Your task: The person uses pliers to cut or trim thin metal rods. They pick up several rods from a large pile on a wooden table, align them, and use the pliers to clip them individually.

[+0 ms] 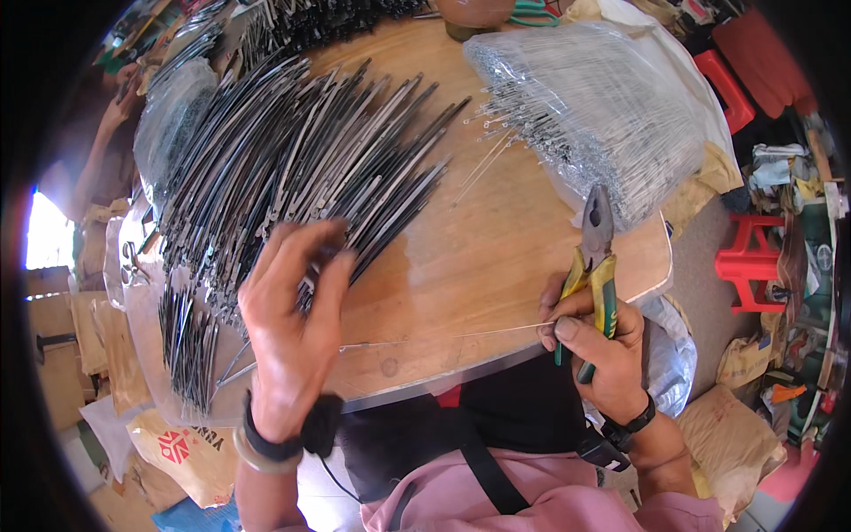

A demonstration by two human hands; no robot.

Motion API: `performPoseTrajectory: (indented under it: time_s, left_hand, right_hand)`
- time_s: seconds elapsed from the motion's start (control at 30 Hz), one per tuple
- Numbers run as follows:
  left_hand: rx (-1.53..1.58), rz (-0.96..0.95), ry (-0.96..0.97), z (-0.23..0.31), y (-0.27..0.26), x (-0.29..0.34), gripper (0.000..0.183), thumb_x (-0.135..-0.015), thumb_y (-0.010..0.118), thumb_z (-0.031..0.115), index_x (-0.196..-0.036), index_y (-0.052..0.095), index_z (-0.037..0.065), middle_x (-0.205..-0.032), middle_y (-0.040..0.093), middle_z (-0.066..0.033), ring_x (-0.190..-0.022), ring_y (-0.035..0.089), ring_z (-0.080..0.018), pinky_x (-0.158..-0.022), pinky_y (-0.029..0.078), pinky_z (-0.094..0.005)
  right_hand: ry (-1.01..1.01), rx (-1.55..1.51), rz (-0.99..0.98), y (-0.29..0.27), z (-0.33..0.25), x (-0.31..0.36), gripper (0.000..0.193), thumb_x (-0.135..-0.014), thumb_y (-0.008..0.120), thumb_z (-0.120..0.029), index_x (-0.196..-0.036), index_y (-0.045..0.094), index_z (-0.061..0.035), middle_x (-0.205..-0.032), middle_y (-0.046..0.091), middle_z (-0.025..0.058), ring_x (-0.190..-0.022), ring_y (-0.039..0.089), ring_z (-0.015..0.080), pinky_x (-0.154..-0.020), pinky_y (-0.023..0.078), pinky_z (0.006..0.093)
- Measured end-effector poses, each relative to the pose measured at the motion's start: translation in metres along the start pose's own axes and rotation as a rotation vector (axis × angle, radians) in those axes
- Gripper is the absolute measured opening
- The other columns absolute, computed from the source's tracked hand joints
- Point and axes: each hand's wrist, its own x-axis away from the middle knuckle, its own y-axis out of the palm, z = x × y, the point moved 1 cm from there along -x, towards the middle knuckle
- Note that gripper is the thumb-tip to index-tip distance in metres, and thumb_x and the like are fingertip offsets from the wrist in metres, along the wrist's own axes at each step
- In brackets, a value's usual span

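My left hand (297,306) is over the near edge of a large fanned pile of slim dark strips (301,151). Its fingers are curved with a gap between thumb and forefinger, and their tips are slightly blurred. My right hand (603,341) grips pliers (598,257) with yellow and green handles, jaws pointing away from me. Between its thumb and forefinger it also pinches a thin wire (496,332). The wire runs left, low over the table, and disappears behind my left hand. A smaller bunch of dark strips (189,341) lies left of that hand.
A clear plastic bag of thin metal wires with looped ends (612,115) lies at the far right of the wooden table (505,257). Another clear bag (173,124) borders the pile on the left. A red stool (753,262) stands on the floor at right. Another person's arm (102,142) shows far left.
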Motion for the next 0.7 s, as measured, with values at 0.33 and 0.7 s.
performPoseTrajectory:
  time_s: [0.33, 0.7]
  left_hand:
    - [-0.253, 0.141, 0.120, -0.007, -0.004, 0.003, 0.006, -0.077, 0.062, -0.004, -0.082, 0.059, -0.002, -0.079, 0.054, -0.0131, -0.071, 0.056, -0.0308, -0.061, 0.046, -0.0375]
    - [1.571, 0.282, -1.040, 0.037, -0.028, 0.121, 0.057, -0.085, 0.064, 0.007, -0.137, 0.042, -0.001, -0.086, 0.060, -0.0156, -0.054, 0.056, -0.0214, -0.038, 0.042, -0.0259]
  right_hand:
    - [0.203, -0.079, -0.122, -0.018, -0.007, 0.015, 0.011, -0.080, 0.068, -0.001, -0.089, 0.068, 0.0044, -0.098, 0.059, 0.0140, -0.079, 0.056, 0.0153, -0.070, 0.046, 0.0272]
    - [0.142, 0.073, -0.131, -0.003, -0.016, 0.020, 0.018, -0.078, 0.076, -0.012, -0.089, 0.069, 0.0014, -0.105, 0.060, 0.0125, -0.084, 0.056, 0.0144, -0.073, 0.045, 0.0286]
